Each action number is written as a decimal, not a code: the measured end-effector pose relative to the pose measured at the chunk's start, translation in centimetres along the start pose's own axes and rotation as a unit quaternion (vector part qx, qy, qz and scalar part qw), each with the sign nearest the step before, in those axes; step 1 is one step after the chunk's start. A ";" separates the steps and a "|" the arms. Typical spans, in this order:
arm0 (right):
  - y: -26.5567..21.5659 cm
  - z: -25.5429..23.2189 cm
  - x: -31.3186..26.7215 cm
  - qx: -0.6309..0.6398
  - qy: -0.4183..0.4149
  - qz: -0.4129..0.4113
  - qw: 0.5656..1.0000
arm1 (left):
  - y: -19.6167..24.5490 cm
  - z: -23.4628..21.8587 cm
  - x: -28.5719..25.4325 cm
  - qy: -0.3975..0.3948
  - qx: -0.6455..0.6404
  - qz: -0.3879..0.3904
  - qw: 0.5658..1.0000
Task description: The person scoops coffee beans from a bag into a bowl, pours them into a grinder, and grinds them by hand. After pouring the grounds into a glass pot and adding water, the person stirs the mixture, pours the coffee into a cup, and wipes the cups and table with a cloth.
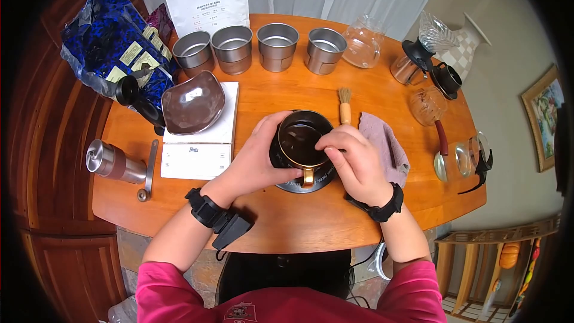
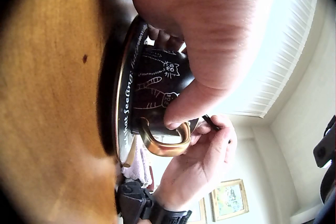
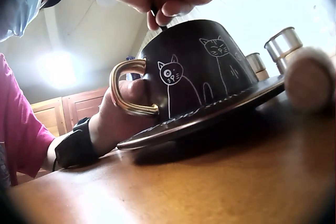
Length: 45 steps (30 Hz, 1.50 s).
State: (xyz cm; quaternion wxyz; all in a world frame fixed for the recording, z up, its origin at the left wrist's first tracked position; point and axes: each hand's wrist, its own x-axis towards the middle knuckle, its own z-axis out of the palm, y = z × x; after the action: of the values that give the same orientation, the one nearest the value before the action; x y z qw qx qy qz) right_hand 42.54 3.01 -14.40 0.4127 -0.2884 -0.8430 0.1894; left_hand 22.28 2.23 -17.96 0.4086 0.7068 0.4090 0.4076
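A black cup (image 3: 197, 66) with white cat drawings and a gold handle stands on a black saucer (image 2: 125, 103) with white lettering. Dark liquid shows inside it in the head view. My left hand (image 1: 258, 154) grips the cup from the left, fingers round its far side and thumb by the gold handle. Over the right side of the rim, my right hand (image 1: 354, 161) pinches a thin black handle (image 2: 211, 123) that slants down into the cup. The lower end of this utensil is hidden inside.
Left of the cup, a brown dish (image 1: 194, 103) sits on a white scale (image 1: 196, 161). A brush (image 1: 345, 107) and a mauve cloth (image 1: 385, 146) lie to the right. Several metal cups (image 1: 278, 48) line the back; glassware (image 1: 428, 106) stands at the right edge.
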 end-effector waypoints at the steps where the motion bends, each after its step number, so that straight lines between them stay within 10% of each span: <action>1: 0.0 0.1 0.1 -0.031 0.007 -0.003 1.000 | -0.1 0.0 0.0 -0.001 0.002 0.003 1.000; 7: -0.1 -1.2 0.0 -0.120 0.039 -0.012 0.992 | -0.2 0.0 0.0 0.003 0.008 0.012 1.000; 14: 0.0 -0.4 0.0 0.066 -0.025 -0.009 0.997 | -0.4 0.0 0.0 0.002 -0.001 0.010 1.000; 23: -0.2 -0.9 0.2 -0.149 0.000 -0.020 0.989 | -0.4 0.0 0.0 0.000 0.004 0.010 1.000; 29: -0.2 -1.4 -0.2 0.087 -0.015 0.019 0.996 | -0.3 0.0 0.0 0.000 0.008 0.006 1.000; 45: 0.2 -1.4 -0.4 0.016 0.001 -0.009 1.000 | -0.3 0.0 0.0 0.001 0.024 0.001 1.000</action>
State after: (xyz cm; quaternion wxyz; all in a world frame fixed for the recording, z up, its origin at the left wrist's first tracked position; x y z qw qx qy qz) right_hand 43.92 3.02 -13.86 0.4200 -0.2740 -0.8420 0.1989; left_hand 22.18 2.28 -18.20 0.3911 0.7163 0.4183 0.3986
